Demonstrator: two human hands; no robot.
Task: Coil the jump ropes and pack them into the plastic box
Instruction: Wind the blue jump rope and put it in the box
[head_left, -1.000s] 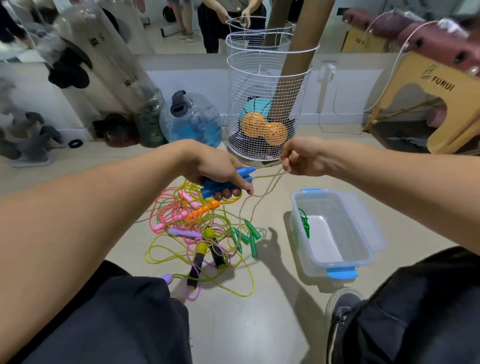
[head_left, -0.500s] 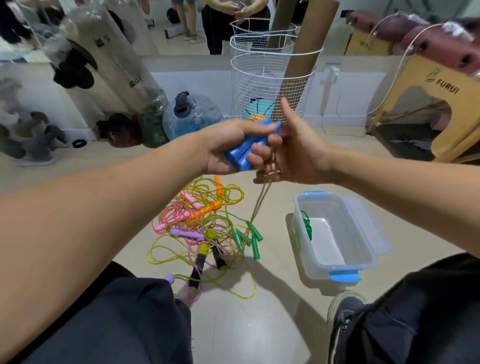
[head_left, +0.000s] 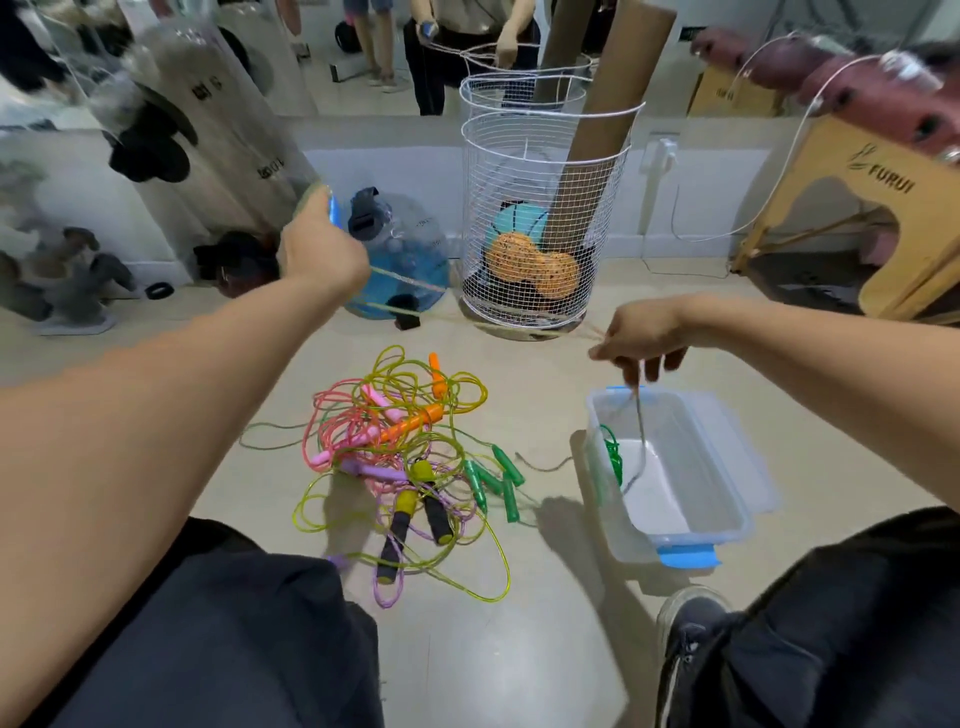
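My left hand (head_left: 319, 248) is raised at the upper left and grips the blue handles (head_left: 334, 209) of a jump rope. Its tan cord (head_left: 415, 299) runs taut, in two strands, across to my right hand (head_left: 641, 332), which pinches it above the clear plastic box (head_left: 727, 512). One loop of the cord hangs from that hand down into the box. A green rope (head_left: 613, 457) lies inside, against the box's left wall. On the floor between my arms lies a tangled pile of jump ropes (head_left: 405, 457): yellow, pink, orange, purple and green.
A white wire basket (head_left: 540, 218) with balls and a cardboard tube stands behind the pile. A blue water jug (head_left: 405, 254) sits left of it. A wooden stool (head_left: 852, 218) is at the right. My knees and a dark shoe (head_left: 691, 623) fill the foreground.
My hands were together at the blue handles half a second ago. They have drawn apart: the left went up and left, the right came down over the box, stretching the cord.
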